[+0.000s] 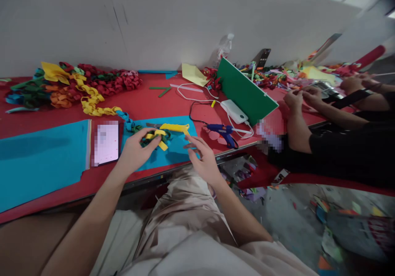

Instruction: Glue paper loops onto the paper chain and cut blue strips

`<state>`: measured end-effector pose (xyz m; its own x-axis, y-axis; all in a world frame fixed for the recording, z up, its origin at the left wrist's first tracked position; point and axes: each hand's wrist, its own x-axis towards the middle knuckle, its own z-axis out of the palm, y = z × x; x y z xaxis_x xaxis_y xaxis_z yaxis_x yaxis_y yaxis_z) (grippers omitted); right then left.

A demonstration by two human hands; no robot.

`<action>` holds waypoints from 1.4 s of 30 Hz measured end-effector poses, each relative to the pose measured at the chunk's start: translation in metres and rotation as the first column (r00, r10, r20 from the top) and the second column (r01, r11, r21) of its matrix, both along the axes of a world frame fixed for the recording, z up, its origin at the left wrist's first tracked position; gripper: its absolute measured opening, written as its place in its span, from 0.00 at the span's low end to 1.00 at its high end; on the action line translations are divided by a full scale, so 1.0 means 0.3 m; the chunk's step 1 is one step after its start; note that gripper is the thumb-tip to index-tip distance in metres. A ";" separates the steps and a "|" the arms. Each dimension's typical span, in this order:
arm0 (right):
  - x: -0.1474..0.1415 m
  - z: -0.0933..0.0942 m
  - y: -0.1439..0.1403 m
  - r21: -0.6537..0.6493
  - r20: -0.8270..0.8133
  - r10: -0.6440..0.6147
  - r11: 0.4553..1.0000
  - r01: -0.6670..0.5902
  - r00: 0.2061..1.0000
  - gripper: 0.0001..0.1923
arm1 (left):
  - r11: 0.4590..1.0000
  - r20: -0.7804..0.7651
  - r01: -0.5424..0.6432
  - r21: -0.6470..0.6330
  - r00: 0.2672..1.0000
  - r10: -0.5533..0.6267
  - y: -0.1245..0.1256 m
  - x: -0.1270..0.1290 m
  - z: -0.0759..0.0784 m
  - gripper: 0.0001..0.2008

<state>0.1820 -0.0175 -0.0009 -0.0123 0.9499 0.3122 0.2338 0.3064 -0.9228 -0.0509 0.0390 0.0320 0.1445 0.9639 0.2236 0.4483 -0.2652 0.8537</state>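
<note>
Lit phone (108, 143), clear plastic bottle (226, 46)

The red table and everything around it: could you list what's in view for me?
Wall: one, grey, behind table
Table: one, red, centre
Paper chain: at least one, multicoloured, back left to left hand
Paper stack: one, blue, front left
Phone: one, pale screen, right of stack
Sheet: one, blue, beneath hands
Knife: one, yellow handle, above sheet's middle
Strips: two, green, back middle
Board: one, green, right of centre
White box: one, white, before board
Glue gun: one, blue, right of right hand
Other people's hands: several, bare, far right
Left hand: one, bare, on paper chain
Right hand: one, bare, near knife handle
Smaller scraps: too blurred to count.
</note>
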 end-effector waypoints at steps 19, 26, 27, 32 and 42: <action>-0.179 0.086 0.151 0.123 -0.061 0.079 0.990 -0.071 0.995 0.27 | 1.000 0.350 0.022 -0.004 0.936 -0.019 -0.009 0.028 -0.013 0.21; -0.178 0.123 0.161 0.126 -0.125 0.093 0.989 -0.077 0.988 0.27 | 0.987 0.033 -0.029 0.159 0.999 0.024 -0.027 0.020 0.004 0.15; -0.177 0.122 0.159 0.134 -0.115 0.075 0.989 -0.059 0.991 0.27 | 0.983 -0.024 -0.031 0.181 0.999 0.036 -0.029 0.019 0.008 0.16; -0.174 0.156 0.120 0.164 -0.070 0.101 0.982 -0.088 0.992 0.25 | 0.964 -0.099 0.015 0.264 0.995 0.011 -0.031 0.017 0.015 0.16; -0.064 0.224 0.038 0.157 -0.273 0.024 0.987 0.020 0.962 0.03 | 0.998 0.452 0.054 0.011 0.890 -0.053 -0.031 0.017 0.008 0.23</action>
